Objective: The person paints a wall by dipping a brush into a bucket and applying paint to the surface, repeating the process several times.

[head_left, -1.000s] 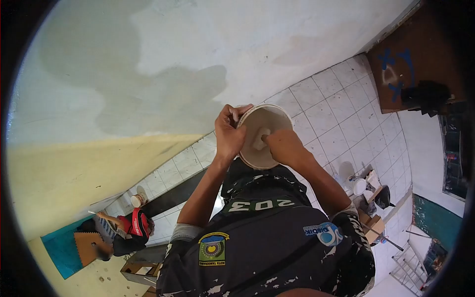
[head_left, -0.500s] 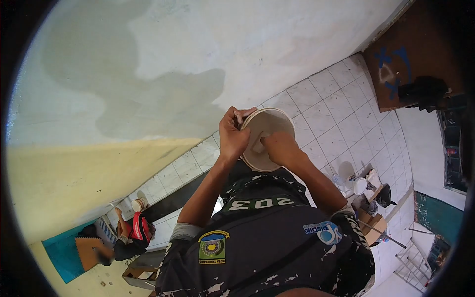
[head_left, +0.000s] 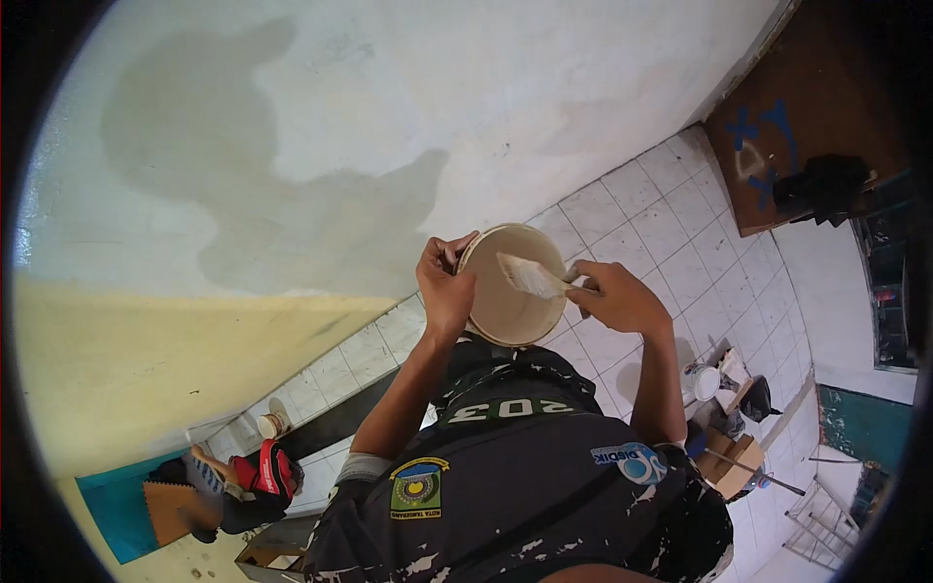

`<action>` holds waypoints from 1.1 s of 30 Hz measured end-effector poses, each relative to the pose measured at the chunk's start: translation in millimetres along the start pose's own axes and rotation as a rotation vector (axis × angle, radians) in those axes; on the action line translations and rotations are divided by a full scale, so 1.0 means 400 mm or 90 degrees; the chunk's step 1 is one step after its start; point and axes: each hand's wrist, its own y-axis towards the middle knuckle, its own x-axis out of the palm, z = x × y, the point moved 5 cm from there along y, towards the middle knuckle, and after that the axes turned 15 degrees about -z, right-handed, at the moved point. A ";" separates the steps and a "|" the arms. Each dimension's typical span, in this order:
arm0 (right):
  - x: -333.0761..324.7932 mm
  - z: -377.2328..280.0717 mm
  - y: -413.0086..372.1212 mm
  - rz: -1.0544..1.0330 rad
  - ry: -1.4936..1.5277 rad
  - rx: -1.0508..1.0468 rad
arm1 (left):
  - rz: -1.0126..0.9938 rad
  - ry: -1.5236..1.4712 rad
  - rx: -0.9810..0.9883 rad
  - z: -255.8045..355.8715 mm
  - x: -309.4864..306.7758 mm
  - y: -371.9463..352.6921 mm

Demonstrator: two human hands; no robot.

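While the right hand hides the handle of the brush in its clamped fingers, the bristles point left across the bucket mouth. Fingers of the left hand clamp the bucket's rim.

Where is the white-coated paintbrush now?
Head view, centre: the white-coated paintbrush is in the right hand, bristles over the round cream bucket held by the left hand.

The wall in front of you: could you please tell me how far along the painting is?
The upper wall is covered in white, with darker damp-looking patches. In hand: the left hand grips the pail by its rim, and the right hand holds a brush loaded with white paint over it. Left: the yellow band lower down shows no white yet.
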 end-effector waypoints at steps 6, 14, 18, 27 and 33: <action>0.039 0.165 -0.036 -0.035 0.318 -0.055 | 0.030 0.009 0.041 -0.009 -0.009 -0.003; 0.077 0.196 -0.070 -0.042 0.511 -0.099 | 0.094 -0.026 0.073 0.058 0.031 -0.029; 0.058 0.168 -0.067 -0.030 0.402 -0.124 | 0.166 0.051 0.033 0.091 0.009 -0.052; -0.057 -0.159 -0.081 -0.019 0.467 -0.277 | 0.168 -0.147 0.108 0.186 -0.069 -0.047; -0.253 -0.537 -0.145 0.141 0.334 -0.460 | 0.166 -0.113 0.178 0.210 -0.124 -0.068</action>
